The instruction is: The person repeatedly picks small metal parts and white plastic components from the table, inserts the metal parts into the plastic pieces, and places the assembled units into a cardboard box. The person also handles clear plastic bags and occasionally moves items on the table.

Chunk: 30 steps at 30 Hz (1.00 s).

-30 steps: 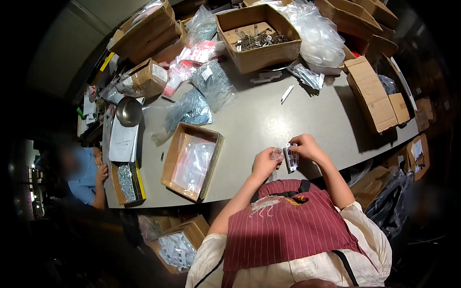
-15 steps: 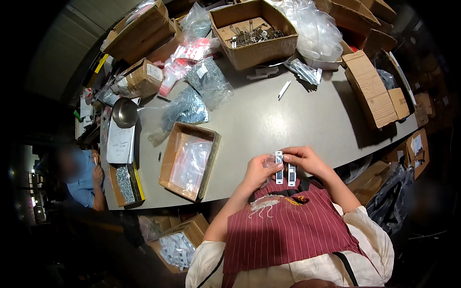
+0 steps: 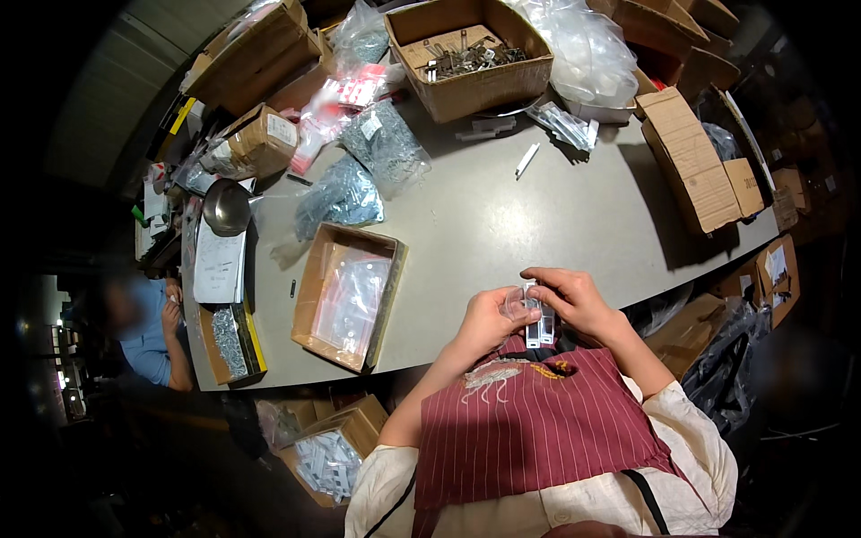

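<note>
At the table's near edge, in front of my apron, my two hands are close together. My left hand (image 3: 487, 321) is closed, pinching a small white rectangular strip (image 3: 533, 336) with a dark middle. Clear plastic (image 3: 514, 303), seemingly a small bag, shows at its fingers. A second, similar strip (image 3: 548, 326) stands just to the right, beside the first, in the closed fingers of my right hand (image 3: 578, 302). Fingers cover the upper parts of both strips, and I cannot tell whether they touch.
On the grey table (image 3: 475, 233), an open carton (image 3: 350, 296) of clear bags stands to the left. A metal bowl (image 3: 226, 208) rests on papers. Farther back are bags of hardware (image 3: 341, 193) and a carton of metal parts (image 3: 471, 85). A person (image 3: 148, 336) sits at far left.
The two strips have come closer together, the left one moving right and overlapping more with the fingers. My right fingers have shifted over their tops. The view has shifted slightly.
</note>
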Each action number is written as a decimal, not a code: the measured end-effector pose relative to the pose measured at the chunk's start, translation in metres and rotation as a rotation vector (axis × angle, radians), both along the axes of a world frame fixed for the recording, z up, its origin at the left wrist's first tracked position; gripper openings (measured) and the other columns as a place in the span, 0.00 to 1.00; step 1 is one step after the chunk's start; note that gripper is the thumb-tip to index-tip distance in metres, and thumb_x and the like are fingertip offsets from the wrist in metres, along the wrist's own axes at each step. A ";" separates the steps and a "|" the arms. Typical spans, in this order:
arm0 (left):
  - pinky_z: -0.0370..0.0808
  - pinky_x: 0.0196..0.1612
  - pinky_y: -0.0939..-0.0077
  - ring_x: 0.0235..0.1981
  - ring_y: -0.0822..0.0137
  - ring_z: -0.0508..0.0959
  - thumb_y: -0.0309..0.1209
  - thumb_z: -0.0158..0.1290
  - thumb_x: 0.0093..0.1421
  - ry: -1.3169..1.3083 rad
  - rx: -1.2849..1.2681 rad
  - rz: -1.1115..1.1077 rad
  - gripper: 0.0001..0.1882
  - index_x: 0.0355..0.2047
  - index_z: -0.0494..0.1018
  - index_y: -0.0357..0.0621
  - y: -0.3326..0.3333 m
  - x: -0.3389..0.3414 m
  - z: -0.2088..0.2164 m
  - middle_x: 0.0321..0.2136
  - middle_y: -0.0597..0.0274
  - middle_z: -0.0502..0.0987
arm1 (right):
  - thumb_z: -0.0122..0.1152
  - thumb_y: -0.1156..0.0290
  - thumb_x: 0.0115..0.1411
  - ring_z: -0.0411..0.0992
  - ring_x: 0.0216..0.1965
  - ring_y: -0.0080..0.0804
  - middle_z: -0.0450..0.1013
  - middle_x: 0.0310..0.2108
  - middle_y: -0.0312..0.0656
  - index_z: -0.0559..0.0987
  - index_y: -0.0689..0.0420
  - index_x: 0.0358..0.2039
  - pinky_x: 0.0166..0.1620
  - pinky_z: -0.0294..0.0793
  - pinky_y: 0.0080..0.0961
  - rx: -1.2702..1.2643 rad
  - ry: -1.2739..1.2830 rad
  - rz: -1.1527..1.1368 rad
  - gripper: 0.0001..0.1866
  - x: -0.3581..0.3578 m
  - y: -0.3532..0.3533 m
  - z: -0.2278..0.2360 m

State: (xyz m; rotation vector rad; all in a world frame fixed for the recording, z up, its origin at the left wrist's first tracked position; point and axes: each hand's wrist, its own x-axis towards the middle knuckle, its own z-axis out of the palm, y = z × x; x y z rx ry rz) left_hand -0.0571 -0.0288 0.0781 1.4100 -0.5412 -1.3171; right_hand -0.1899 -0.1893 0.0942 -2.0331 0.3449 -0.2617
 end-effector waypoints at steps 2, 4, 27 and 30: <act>0.76 0.36 0.77 0.31 0.78 0.76 0.32 0.68 0.60 -0.049 -0.077 0.036 0.15 0.42 0.80 0.36 0.000 -0.002 -0.015 0.28 0.69 0.80 | 0.62 0.68 0.67 0.81 0.37 0.39 0.81 0.40 0.53 0.80 0.64 0.52 0.41 0.78 0.31 0.013 0.053 0.023 0.17 0.003 -0.001 0.003; 0.76 0.36 0.76 0.30 0.78 0.76 0.32 0.68 0.60 -0.167 -0.077 0.001 0.14 0.41 0.80 0.36 -0.001 0.000 -0.018 0.27 0.68 0.80 | 0.62 0.68 0.67 0.81 0.35 0.37 0.81 0.39 0.52 0.80 0.65 0.51 0.40 0.78 0.30 0.024 0.084 0.019 0.17 0.003 -0.001 0.003; 0.79 0.47 0.74 0.42 0.70 0.80 0.26 0.66 0.60 0.333 -0.154 -0.001 0.26 0.56 0.71 0.29 -0.004 0.013 0.021 0.42 0.58 0.79 | 0.61 0.73 0.68 0.78 0.38 0.24 0.82 0.39 0.42 0.83 0.64 0.48 0.42 0.77 0.24 0.122 -0.074 -0.121 0.11 0.005 -0.021 0.027; 0.79 0.48 0.73 0.42 0.69 0.80 0.25 0.66 0.59 0.312 -0.169 -0.113 0.25 0.55 0.72 0.31 -0.005 0.022 0.029 0.42 0.58 0.80 | 0.61 0.76 0.67 0.77 0.38 0.23 0.81 0.39 0.42 0.83 0.66 0.47 0.40 0.75 0.20 0.082 -0.282 -0.167 0.10 0.013 -0.032 0.061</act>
